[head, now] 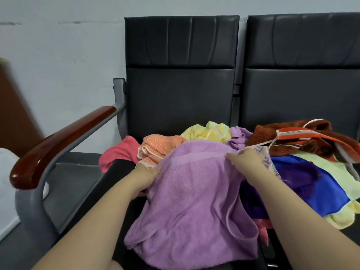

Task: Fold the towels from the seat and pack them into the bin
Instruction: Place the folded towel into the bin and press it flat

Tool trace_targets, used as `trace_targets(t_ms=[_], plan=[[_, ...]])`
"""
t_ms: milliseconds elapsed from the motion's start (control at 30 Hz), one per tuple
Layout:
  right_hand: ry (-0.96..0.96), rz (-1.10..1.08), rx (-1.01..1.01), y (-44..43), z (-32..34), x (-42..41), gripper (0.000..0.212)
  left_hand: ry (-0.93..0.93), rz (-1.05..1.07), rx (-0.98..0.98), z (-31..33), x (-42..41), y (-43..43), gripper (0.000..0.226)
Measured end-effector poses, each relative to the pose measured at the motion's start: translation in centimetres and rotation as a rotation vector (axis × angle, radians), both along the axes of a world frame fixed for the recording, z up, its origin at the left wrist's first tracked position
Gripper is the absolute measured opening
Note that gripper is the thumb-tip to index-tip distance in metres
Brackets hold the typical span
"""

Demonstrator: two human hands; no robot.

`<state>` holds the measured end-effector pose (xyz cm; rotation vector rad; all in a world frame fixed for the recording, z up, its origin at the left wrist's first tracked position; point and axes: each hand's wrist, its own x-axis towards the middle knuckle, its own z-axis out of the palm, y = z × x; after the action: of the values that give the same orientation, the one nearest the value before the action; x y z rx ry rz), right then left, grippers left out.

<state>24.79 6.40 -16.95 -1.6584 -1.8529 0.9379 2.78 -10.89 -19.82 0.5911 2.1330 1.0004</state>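
Note:
A large lilac towel [191,201] drapes over the front of the black seat [116,172], hanging toward me. My left hand [145,178] grips its left edge. My right hand [247,162] pinches its upper right edge near a patterned hem. Behind and beside it lies a heap of towels: a pink one [118,152], an orange one [159,147], a pale yellow one [206,131], a rust-red one [303,139] and a blue and purple one with a pale green border [321,190]. No bin is in view.
The seat has a grey metal frame and a glossy red-brown armrest [58,143] at the left. A second black seat [302,84] adjoins on the right. A white object [7,188] sits at the far left, against a pale wall.

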Motion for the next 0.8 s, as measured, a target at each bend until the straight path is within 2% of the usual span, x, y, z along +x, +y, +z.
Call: trace_targets(t_ms=[100,167,300,433,533,567,633,700,767,800], plan=[[0.288,-0.08,-0.134,0.4,-0.1,-0.3,0.049,-0.154,0.118,0.113,-0.8,-0.1,0.6,0.047],[0.33,-0.112,-0.168,0.7,0.1,-0.1,0.057,-0.212,0.162,0.153,-1.1,-0.6,0.7,0.034],[0.131,-0.028,-0.161,0.9,0.7,0.5,0.07,-0.213,0.168,0.126,-1.2,-1.5,0.7,0.023],[0.008,0.051,-0.189,1.0,1.2,1.4,0.077,-0.082,0.125,0.119,-1.1,-1.4,0.3,0.004],[-0.127,0.124,-0.179,0.8,1.6,1.9,0.067,0.028,0.132,0.161,0.0,-1.1,-0.1,0.011],[-0.167,0.14,-0.158,0.7,1.7,2.0,0.065,0.02,0.168,0.201,0.3,-1.1,-0.2,0.018],[-0.27,0.166,-0.099,0.3,2.1,2.5,0.074,-0.113,0.195,0.341,1.0,-1.4,-0.6,0.028],[-0.469,0.236,-0.076,-0.4,2.5,2.9,0.093,-0.198,0.11,0.416,1.6,-1.7,-1.3,0.034],[-0.543,0.335,-0.183,-1.2,2.8,3.6,0.1,-0.114,-0.093,0.299,1.8,-1.7,-2.2,0.032],[-0.529,0.38,-0.267,-1.4,2.8,3.9,0.094,-0.042,-0.238,0.188,1.8,-1.3,-2.6,0.027]])
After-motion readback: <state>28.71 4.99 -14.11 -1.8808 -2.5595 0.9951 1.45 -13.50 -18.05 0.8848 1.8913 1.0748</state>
